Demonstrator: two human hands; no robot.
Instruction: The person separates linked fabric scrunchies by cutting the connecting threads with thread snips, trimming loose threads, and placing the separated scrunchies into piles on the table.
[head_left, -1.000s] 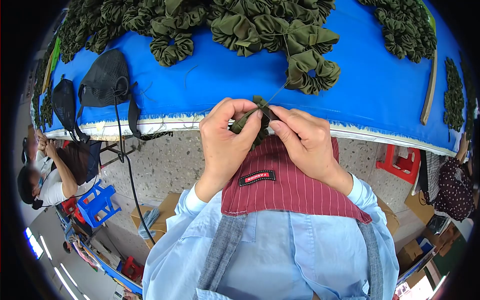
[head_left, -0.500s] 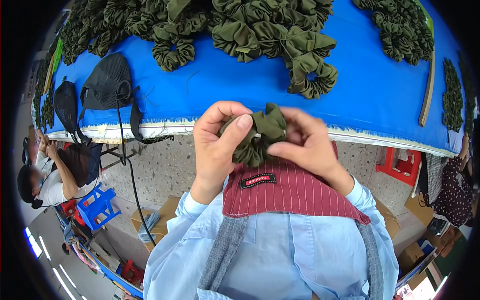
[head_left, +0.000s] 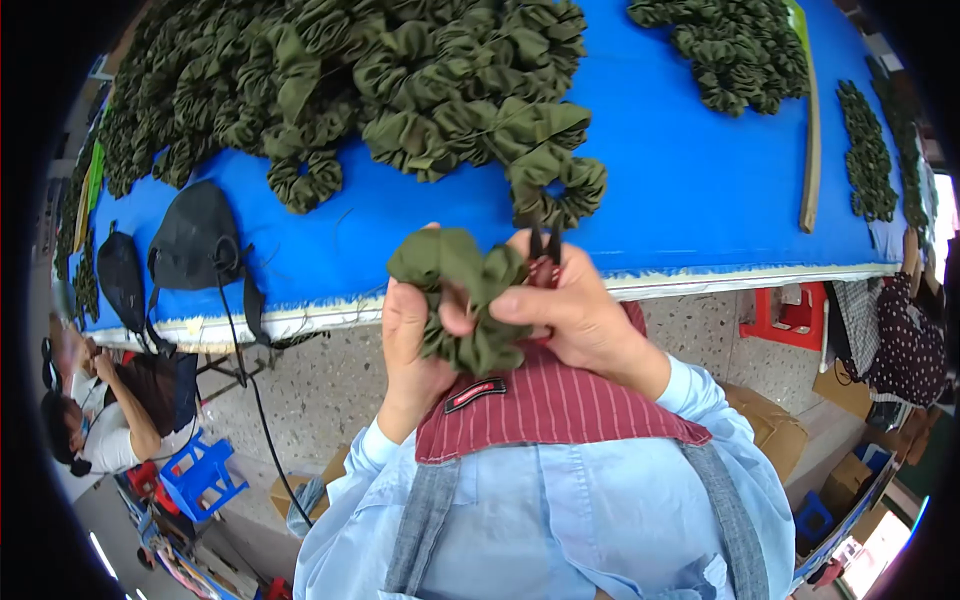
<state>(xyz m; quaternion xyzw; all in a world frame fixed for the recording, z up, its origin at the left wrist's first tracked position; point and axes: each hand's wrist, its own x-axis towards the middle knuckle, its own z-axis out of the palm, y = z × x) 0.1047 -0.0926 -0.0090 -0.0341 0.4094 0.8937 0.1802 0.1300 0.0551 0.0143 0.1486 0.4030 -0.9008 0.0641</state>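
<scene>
Head view: your left hand [head_left: 405, 345] grasps round dark-green gathered-fabric scrunchie [head_left: 445, 258], held between fingers of both hands. Your right hand [head_left: 585, 315] pinches its near edge by thumb, also holds small dark-bladed snips [head_left: 543, 268], tips pointing away. Beyond fingertips, large green scrunchie heap [head_left: 420, 80] lies on smooth blue tabletop [head_left: 640, 170].
</scene>
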